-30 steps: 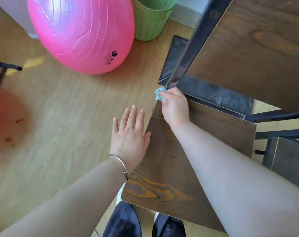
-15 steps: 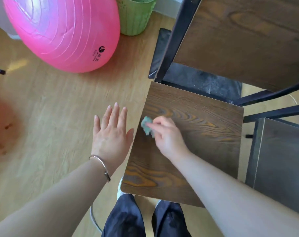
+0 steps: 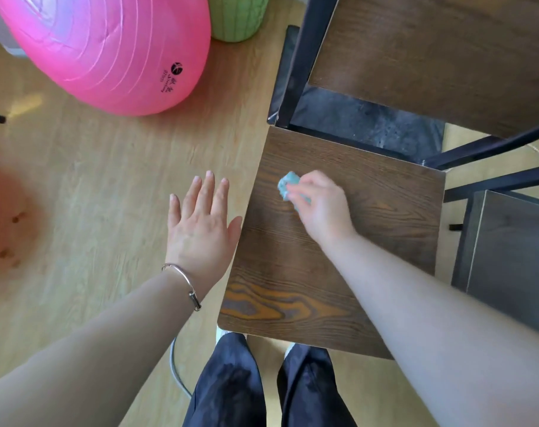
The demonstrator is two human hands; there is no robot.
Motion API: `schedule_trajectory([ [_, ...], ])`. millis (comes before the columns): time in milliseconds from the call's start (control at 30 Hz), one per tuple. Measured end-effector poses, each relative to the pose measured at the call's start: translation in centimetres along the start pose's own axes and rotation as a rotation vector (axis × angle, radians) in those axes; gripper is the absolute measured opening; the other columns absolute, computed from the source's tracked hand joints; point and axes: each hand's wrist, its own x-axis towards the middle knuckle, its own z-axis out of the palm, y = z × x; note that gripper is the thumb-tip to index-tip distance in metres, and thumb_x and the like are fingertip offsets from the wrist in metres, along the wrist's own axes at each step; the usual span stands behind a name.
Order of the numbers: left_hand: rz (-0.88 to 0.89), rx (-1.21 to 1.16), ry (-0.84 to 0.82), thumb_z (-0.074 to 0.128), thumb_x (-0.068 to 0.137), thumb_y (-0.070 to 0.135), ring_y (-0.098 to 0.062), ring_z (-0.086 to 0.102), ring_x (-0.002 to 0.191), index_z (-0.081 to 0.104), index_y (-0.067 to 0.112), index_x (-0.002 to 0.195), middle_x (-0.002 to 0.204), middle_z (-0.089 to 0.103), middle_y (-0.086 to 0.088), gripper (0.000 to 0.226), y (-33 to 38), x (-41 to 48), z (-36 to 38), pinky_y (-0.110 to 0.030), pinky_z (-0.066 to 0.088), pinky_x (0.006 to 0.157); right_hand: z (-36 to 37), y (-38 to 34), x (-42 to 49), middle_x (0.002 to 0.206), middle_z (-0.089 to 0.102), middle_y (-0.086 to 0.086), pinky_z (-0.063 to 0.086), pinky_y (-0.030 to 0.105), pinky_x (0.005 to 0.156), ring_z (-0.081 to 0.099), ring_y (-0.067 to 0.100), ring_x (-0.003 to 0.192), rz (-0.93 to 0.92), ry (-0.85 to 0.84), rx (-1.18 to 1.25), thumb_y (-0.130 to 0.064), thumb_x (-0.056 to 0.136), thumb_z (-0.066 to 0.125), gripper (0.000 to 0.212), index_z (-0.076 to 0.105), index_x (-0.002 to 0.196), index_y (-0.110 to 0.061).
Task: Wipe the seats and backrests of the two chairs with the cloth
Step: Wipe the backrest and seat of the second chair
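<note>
Nearest me lies the dark brown, wood-grain square seat (image 3: 293,288) of the black-framed chair. The left hand (image 3: 200,229) hovers flat just beside the seat's left edge, fingers straight and apart, holding nothing. Farther in, the right hand (image 3: 320,208) pinches the small crumpled turquoise cloth (image 3: 288,183) onto the seat's far-left part. I judge most of the board runs right and toward me from there, within that hand's reach, with the brown wooden backrest (image 3: 431,57) standing beyond.
</note>
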Motion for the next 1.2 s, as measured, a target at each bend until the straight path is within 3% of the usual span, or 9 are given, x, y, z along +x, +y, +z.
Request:
schedule_trajectory([
  [133,0.008,0.004,0.009,0.03,0.099,0.047,-0.022,0.002,0.15,0.012,0.02,0.155,0.163,0.009,-0.004,0.064,0.2,0.1,-0.1,-0.051,0.006,0.12,1.4,-1.1,-5.9,0.09,0.063,0.001,0.049,0.036,0.073,0.055,0.025,0.081,-0.1,-0.035,0.043,-0.019,0.087,0.069,0.014,0.078,0.097,-0.013],
  [267,0.026,0.025,0.012,0.032,0.099,0.046,-0.024,0.005,0.15,0.016,0.019,0.154,0.162,0.013,-0.005,0.063,0.5,0.2,0.1,-0.053,0.009,0.12,1.4,-1.5,-7.2,0.092,0.063,0.001,0.049,0.031,0.076,0.056,0.02,0.084,-0.059,-0.091,0.115,-0.014,0.088,0.071,0.011,0.079,0.095,-0.011],
  [400,0.022,0.034,-0.003,0.031,0.098,0.046,-0.023,0.004,0.15,0.016,0.019,0.154,0.163,0.011,-0.005,0.064,1.5,0.9,0.3,-0.052,0.008,0.12,-4.2,2.8,-1.8,0.092,0.059,-0.005,0.035,0.007,0.071,0.059,0.015,0.088,0.268,0.134,0.156,-0.02,0.088,0.064,0.015,0.075,0.088,-0.01],
  [500,0.031,0.032,0.005,0.035,0.099,0.045,-0.023,0.005,0.15,0.017,0.018,0.154,0.162,0.011,-0.005,0.063,2.7,1.6,0.6,-0.052,0.008,0.12,-9.3,8.8,2.9,0.109,0.061,0.002,0.03,0.005,0.069,0.057,0.015,0.096,0.482,0.266,-0.006,-0.024,0.092,0.062,0.024,0.073,0.105,-0.007],
  [600,0.028,0.016,0.019,0.036,0.098,0.044,-0.024,0.007,0.15,0.019,0.017,0.153,0.162,0.014,-0.006,0.063,4.0,2.2,0.8,-0.054,0.009,0.119,-10.0,10.9,4.2,0.112,0.063,0.001,0.037,0.005,0.072,0.059,0.014,0.096,0.558,0.26,-0.03,-0.027,0.093,0.065,0.029,0.07,0.114,-0.009],
  [667,0.023,0.003,0.023,0.036,0.098,0.044,-0.024,0.007,0.15,0.019,0.017,0.153,0.162,0.014,-0.006,0.064,4.9,2.5,0.8,-0.053,0.009,0.119,-9.0,10.7,3.9,0.117,0.06,0.004,0.044,0.012,0.083,0.059,0.013,0.101,0.504,0.238,-0.008,-0.024,0.095,0.064,0.027,0.069,0.117,-0.009],
  [800,0.034,-0.013,0.026,0.038,0.098,0.043,-0.024,0.007,0.15,0.02,0.017,0.153,0.162,0.014,-0.006,0.063,6.4,2.5,0.8,-0.053,0.008,0.12,-7.3,9.6,1.5,0.101,0.054,-0.003,0.035,-0.002,0.073,0.058,-0.001,0.083,0.422,0.255,0.129,-0.017,0.091,0.069,0.02,0.073,0.103,-0.001],
  [967,0.043,-0.013,0.026,0.038,0.098,0.043,-0.023,0.007,0.15,0.021,0.015,0.153,0.162,0.015,-0.007,0.063,7.4,2.4,0.8,-0.053,0.008,0.12,-3.6,7.0,-4.7,0.088,0.058,-0.003,0.041,0.026,0.075,0.056,0.025,0.081,0.168,0.13,0.076,-0.029,0.08,0.078,0.016,0.078,0.085,-0.014],
  [1200,0.032,0.003,0.061,0.04,0.097,0.042,-0.024,0.01,0.149,0.025,0.014,0.151,0.161,0.018,-0.008,0.062,8.8,2.1,1.2,-0.055,0.011,0.119,-1.7,3.6,-13.1,0.094,0.059,-0.003,0.048,0.031,0.08,0.052,0.018,0.089,0.013,-0.042,0.148,-0.02,0.084,0.074,0.01,0.075,0.088,-0.012],
])
